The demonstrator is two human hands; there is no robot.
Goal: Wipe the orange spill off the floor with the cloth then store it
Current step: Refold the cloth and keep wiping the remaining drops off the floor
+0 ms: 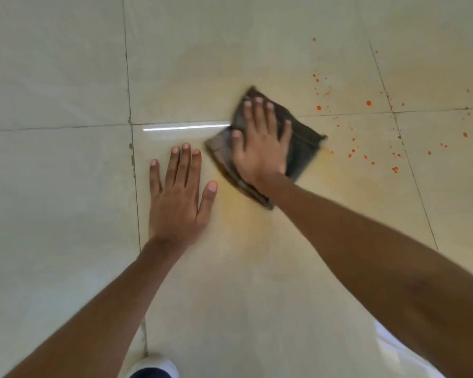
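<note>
Lying cornerwise: cloth under right hand

both arms reach forward; left hand lies flat, fingers spread; right hand presses flat, farther right.

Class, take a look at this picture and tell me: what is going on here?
A person is wiping a tiled floor. The right hand presses flat on a dark folded cloth, while the left hand rests flat on the tile beside it. A pale orange smear shows near the cloth, and small orange droplets lie unwiped further right.
</note>
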